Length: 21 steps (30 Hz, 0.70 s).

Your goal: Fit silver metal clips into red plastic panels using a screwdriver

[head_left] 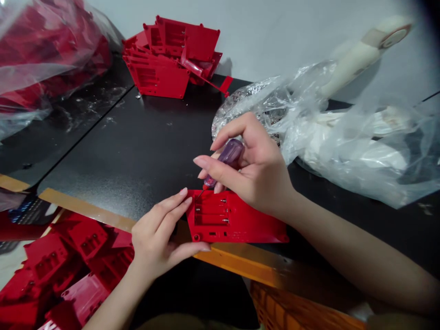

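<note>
A flat red plastic part (237,222) with a battery compartment lies at the front edge of the black table (137,146). My left hand (161,233) pinches its left end between thumb and fingers and holds it down. My right hand (250,169) is closed round a small screwdriver (228,158) with a purple handle. The tip of the screwdriver points down at the part's upper left corner. Small screws show inside the compartment.
A stack of the same red parts (168,57) stands at the back of the table. Clear plastic bags (343,133) with white items lie at the right. A bag of red parts (44,50) sits at the back left. More red parts (62,270) fill a bin below left. An orange crate (295,307) sits below the table edge.
</note>
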Motion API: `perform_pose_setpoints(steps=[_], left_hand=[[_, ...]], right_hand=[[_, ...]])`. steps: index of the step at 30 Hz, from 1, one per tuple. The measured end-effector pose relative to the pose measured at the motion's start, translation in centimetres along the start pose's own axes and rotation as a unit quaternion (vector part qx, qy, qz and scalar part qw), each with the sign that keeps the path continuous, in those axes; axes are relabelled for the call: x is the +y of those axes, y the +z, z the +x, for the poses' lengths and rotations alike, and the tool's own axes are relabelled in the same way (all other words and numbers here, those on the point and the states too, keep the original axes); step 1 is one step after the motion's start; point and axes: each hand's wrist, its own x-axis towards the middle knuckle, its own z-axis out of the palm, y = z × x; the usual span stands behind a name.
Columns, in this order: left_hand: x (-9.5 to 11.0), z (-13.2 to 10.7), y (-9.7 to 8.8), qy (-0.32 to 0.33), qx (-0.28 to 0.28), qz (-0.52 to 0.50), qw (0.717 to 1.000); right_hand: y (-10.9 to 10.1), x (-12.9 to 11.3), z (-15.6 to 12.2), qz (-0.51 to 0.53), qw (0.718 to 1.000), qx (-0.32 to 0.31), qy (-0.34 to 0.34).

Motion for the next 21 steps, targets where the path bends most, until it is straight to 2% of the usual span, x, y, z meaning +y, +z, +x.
perform_pose_setpoints(steps=[6,10,14,17,21], left_hand=[[0.0,0.0,0.1,0.002,0.003,-0.006,1.0],[0.0,0.1,0.2,0.008,0.007,0.004,1.0],[0.1,0.2,0.3,0.011,0.011,0.009,1.0],[0.1,0.2,0.2,0.007,0.014,0.008,1.0],[0.1,0.2,0.1,0.005,0.015,0.007,1.0]], right_hand=[[1.0,0.1,-0.3,-0.004,0.998,-0.007,-0.062],[1.8,-0.1,-0.6,-0.004,0.997,0.001,-0.071],[1.7,-0.1,-0.7,0.009,0.997,-0.003,-0.074],[1.6,0.1,-0.8,-0.009,0.996,0.053,-0.076],[2.0,0.2,-1.1,-0.083,0.974,0.134,-0.161]])
